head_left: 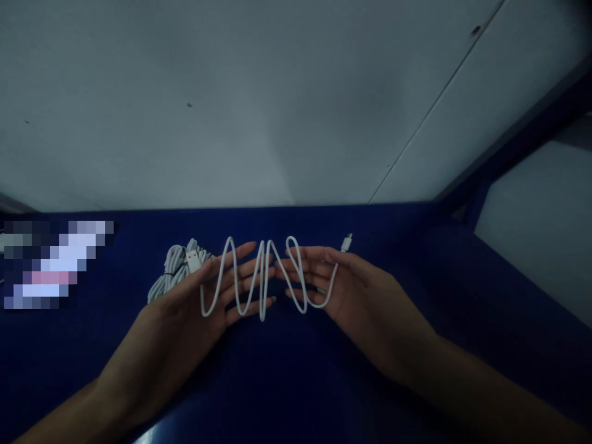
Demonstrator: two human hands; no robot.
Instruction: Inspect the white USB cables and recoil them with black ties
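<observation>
- The left hand and right hand are held up side by side over the blue counter, palms showing, fingertips near each other
- The fingers of both hands are stretched out and spread wide, not curled around anything
- One white USB cable runs in a loose zigzag in front of both palms, from one hand to the other
- Its big USB plug is just beside the left thumb, and its small plug sticks up past the right thumb; I cannot tell how hard the thumbs press
- A tied bunch of white cables lies behind the left hand
- The step in hand looks like laying the cable out in folds
- I think the next move calls for gentle hands, because the wavy loops look loose and could slip
</observation>
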